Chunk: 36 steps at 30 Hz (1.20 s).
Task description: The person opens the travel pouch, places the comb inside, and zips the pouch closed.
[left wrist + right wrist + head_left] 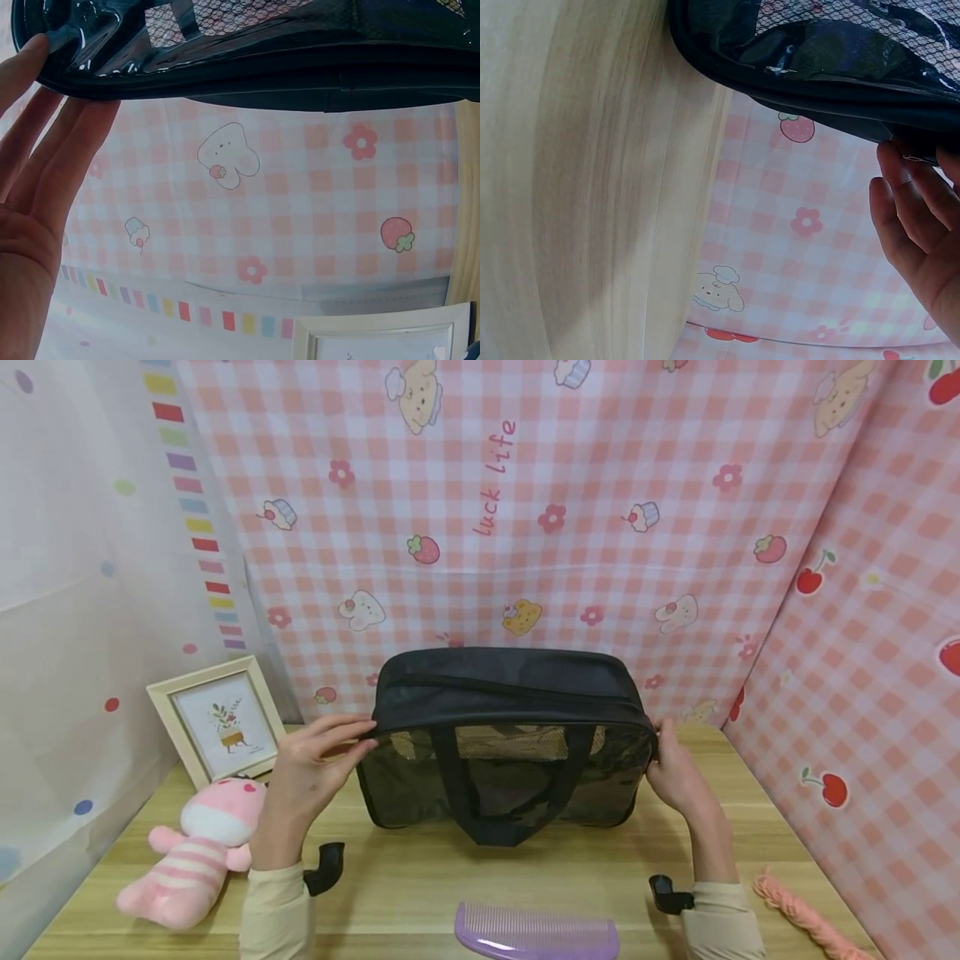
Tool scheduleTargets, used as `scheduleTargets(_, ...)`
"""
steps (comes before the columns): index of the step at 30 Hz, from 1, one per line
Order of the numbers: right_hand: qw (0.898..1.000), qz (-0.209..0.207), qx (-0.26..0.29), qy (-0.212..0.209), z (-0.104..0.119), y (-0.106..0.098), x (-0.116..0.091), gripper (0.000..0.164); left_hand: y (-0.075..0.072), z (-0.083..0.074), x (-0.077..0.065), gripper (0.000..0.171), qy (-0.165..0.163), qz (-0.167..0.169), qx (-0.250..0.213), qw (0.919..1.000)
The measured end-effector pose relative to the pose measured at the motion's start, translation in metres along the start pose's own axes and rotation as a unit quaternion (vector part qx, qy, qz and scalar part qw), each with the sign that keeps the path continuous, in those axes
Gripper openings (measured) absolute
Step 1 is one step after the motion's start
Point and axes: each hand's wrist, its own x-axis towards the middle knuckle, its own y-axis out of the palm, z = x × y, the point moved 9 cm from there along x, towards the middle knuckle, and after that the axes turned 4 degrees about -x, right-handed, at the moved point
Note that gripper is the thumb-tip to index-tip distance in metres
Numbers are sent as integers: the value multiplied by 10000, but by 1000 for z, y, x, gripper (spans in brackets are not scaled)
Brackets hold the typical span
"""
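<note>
A black see-through toiletry bag (517, 777) stands upright on the table, its handle strap hanging down the front and mesh showing through the clear panel. My left hand (318, 768) pinches its upper left corner, thumb on the front and fingers behind; the left wrist view shows this hand (45, 165) with the thumb at the bag's piped edge (150, 88). At the opposite upper corner my right hand (678, 772) grips the side. In the right wrist view, fingertips of that hand (922, 225) are curled against the bag's dark edge (832, 112), the thumb mostly cut off.
A purple comb (536, 931) lies in front of the bag. At left are a pink striped plush toy (198, 860) and a framed picture (225, 718). Pink yarn (806, 914) lies at the right edge. Patterned cloth (600, 468) hangs close behind the bag.
</note>
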Motion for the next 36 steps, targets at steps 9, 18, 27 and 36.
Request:
scheduleTargets(9, 9998, -162, 18, -104, -1, -2, 0, 23, 0, -1, 0, 31, 40, -4, 5, 10000)
scheduleTargets(18, 9995, -248, 177, -50, -3, -8, -1, 15, 0, -2, 0, 31, 33, -7, -47, 10000)
scheduleTargets(27, 9950, -996, 15, 7, -4, -27, -5, 9, 0, -2, 1, 31, 74, -4, -31, 10000)
scheduleTargets(36, 9864, -1637, -70, 108, -4, -40, -9, 11, 0, -1, 0, 32, 65, 16, -78, 9999)
